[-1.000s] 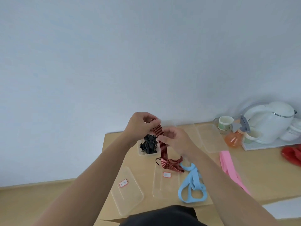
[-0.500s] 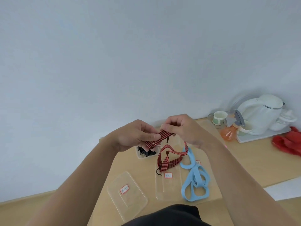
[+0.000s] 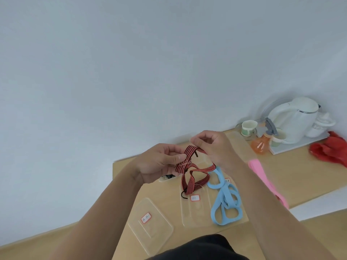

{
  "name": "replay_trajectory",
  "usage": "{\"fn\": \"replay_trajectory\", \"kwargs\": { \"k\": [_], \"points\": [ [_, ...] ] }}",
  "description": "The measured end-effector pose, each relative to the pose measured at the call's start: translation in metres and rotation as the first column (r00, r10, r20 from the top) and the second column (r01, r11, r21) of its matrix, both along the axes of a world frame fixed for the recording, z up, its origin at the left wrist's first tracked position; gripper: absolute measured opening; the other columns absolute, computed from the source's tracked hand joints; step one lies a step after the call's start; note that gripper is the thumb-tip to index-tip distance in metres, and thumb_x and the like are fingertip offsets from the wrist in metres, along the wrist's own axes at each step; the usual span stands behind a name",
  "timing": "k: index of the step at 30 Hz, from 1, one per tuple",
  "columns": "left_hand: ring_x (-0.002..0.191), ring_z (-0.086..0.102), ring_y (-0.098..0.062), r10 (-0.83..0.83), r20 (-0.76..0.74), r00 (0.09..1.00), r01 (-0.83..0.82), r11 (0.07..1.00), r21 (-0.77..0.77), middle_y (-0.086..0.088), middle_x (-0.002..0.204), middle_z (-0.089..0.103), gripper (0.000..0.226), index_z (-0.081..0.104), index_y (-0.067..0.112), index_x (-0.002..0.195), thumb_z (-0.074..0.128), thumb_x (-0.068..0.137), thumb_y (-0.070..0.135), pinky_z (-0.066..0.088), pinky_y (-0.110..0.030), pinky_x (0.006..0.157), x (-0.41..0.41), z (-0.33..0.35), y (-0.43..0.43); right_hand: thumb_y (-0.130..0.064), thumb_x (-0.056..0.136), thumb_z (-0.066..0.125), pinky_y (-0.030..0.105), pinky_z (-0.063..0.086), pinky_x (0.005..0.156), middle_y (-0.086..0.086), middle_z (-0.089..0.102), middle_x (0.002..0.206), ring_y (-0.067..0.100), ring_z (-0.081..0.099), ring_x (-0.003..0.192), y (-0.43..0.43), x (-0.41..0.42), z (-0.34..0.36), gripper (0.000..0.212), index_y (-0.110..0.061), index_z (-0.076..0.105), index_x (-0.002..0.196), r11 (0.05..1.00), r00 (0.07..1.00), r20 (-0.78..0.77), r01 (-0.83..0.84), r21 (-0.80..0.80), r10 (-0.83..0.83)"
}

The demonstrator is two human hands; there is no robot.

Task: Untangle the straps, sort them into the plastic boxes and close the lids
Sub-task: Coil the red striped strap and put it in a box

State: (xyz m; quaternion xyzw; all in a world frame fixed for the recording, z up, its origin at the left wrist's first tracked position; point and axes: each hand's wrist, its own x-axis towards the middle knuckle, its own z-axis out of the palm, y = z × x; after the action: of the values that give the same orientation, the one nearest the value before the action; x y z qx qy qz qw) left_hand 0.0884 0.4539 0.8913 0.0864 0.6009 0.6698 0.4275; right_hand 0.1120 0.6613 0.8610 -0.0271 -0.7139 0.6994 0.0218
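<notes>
nearest me on the counter (image 3: 309, 177) two clear lids lie flat, the left lid (image 3: 150, 227) and the middle lid (image 3: 195, 209), each with a small label. the blue strap (image 3: 225, 201) sprawls in loops just beside the middle lid, and the pink strap (image 3: 262, 177) lies further right.

above them the red striped strap (image 3: 189, 171) hangs in twisted loops between both hands. the left hand (image 3: 159, 164) pinches it at a pale stitched spot, and the right hand (image 3: 214, 147) pinches the top fold. its lower hook (image 3: 184, 195) dangles right over the middle lid.

my worry is that hook. if it swings right it could snag a blue loop and tangle the two together, or catch the lid's edge and drag it off. a hard tug may tighten the twist, and i reckon a stretchy strap could snap back if a pinch slips.

behind the left hand a box (image 3: 165, 177) barely shows. the kettle (image 3: 294, 119) stands well apart.
</notes>
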Motion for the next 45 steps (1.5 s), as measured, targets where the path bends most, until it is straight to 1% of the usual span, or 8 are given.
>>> {"fn": "replay_trajectory", "kwargs": {
  "k": [8, 15, 23, 28, 31, 34, 39, 45],
  "points": [
    [0.087, 0.072, -0.025, 0.37, -0.079, 0.925, -0.359, 0.924, 0.129, -0.016, 0.096, 0.075, 0.009, 0.065, -0.002, 0.102, 0.062, 0.094, 0.0, 0.061, -0.038, 0.084, 0.026, 0.0, 0.038, -0.056, 0.093, 0.052, 0.045, 0.056, 0.093, 0.013, 0.076, 0.102, 0.03, 0.071, 0.1, -0.001, 0.018, -0.008, 0.044, -0.022, 0.08, 0.1, 0.963, 0.995, 0.026, -0.087, -0.256, 0.096],
    [0.069, 0.065, -0.029, 0.671, -0.034, 0.741, -0.658, 0.735, 0.165, -0.016, 0.086, 0.073, 0.009, 0.061, 0.004, 0.089, 0.068, 0.092, 0.001, 0.06, -0.027, 0.067, 0.038, 0.006, 0.063, -0.027, 0.088, 0.071, 0.025, 0.047, 0.057, 0.004, 0.068, 0.076, 0.018, 0.057, 0.057, 0.01, 0.028, -0.001, 0.023, -0.006, 0.069, 0.097, 0.968, 0.981, 0.026, -0.186, -0.169, 0.193],
    [0.084, 0.061, -0.024, 0.705, -0.081, 0.704, -0.693, 0.707, 0.141, -0.014, 0.1, 0.068, 0.037, 0.058, 0.013, 0.131, 0.068, 0.096, 0.01, 0.057, -0.026, 0.068, 0.054, -0.002, 0.077, -0.015, 0.1, 0.061, 0.025, 0.038, 0.048, 0.004, 0.058, 0.064, 0.017, 0.045, 0.049, 0.034, 0.032, 0.006, 0.023, -0.009, 0.063, 0.078, 0.946, 0.946, 0.023, -0.323, -0.023, 0.324],
    [0.093, 0.07, -0.03, 0.645, -0.419, 0.639, -0.671, 0.733, 0.106, -0.013, 0.106, 0.073, 0.024, 0.063, 0.003, 0.119, 0.067, 0.095, 0.004, 0.061, -0.042, 0.088, 0.063, 0.0, 0.072, -0.016, 0.096, 0.068, 0.025, 0.049, 0.059, 0.003, 0.068, 0.071, 0.015, 0.056, 0.057, 0.038, 0.028, 0.005, 0.01, -0.022, 0.075, 0.091, 0.95, 0.951, 0.001, -0.308, 0.061, 0.308],
    [0.097, 0.072, -0.035, 0.599, -0.508, 0.619, -0.673, 0.738, 0.049, -0.017, 0.11, 0.072, 0.022, 0.062, 0.001, 0.115, 0.069, 0.094, 0.002, 0.061, -0.042, 0.09, 0.07, 0.004, 0.063, -0.016, 0.091, 0.073, 0.023, 0.049, 0.065, 0.007, 0.072, 0.078, 0.015, 0.06, 0.063, 0.037, 0.026, 0.005, 0.024, -0.038, 0.077, 0.1, 0.959, 0.958, -0.075, -0.271, 0.086, 0.277],
    [0.099, 0.073, -0.035, 0.603, -0.47, 0.644, -0.664, 0.746, 0.046, -0.018, 0.107, 0.075, 0.028, 0.066, 0.004, 0.117, 0.073, 0.091, 0.005, 0.061, -0.039, 0.09, 0.076, 0.006, 0.052, -0.018, 0.09, 0.075, 0.016, 0.045, 0.064, 0.009, 0.07, 0.075, 0.011, 0.059, 0.065, 0.035, 0.025, 0.006, 0.03, -0.042, 0.074, 0.109, 0.959, 0.956, -0.112, -0.257, 0.119, 0.27],
    [0.101, 0.074, -0.036, 0.701, -0.392, 0.595, -0.732, 0.674, 0.094, -0.016, 0.108, 0.077, 0.034, 0.071, 0.007, 0.119, 0.076, 0.086, 0.015, 0.058, -0.044, 0.096, 0.081, -0.001, 0.041, -0.012, 0.092, 0.072, 0.008, 0.044, 0.072, -0.023, 0.069, 0.069, -0.006, 0.061, 0.069, 0.027, 0.023, 0.008, 0.034, -0.024, 0.07, 0.124, 0.942, 0.943, -0.071, -0.318, 0.11, 0.326],
    [0.108, 0.072, -0.038, 0.723, -0.318, 0.613, -0.724, 0.675, 0.139, -0.02, 0.112, 0.075, 0.044, 0.072, 0.007, 0.12, 0.082, 0.079, 0.016, 0.051, -0.048, 0.104, 0.075, -0.012, 0.021, -0.01, 0.091, 0.072, 0.018, 0.052, 0.078, -0.006, 0.079, 0.089, 0.005, 0.072, 0.084, 0.005, 0.02, 0.005, 0.025, -0.026, 0.075, 0.111, 0.966, 0.968, -0.073, -0.246, -0.08, 0.24]
  ]
}}
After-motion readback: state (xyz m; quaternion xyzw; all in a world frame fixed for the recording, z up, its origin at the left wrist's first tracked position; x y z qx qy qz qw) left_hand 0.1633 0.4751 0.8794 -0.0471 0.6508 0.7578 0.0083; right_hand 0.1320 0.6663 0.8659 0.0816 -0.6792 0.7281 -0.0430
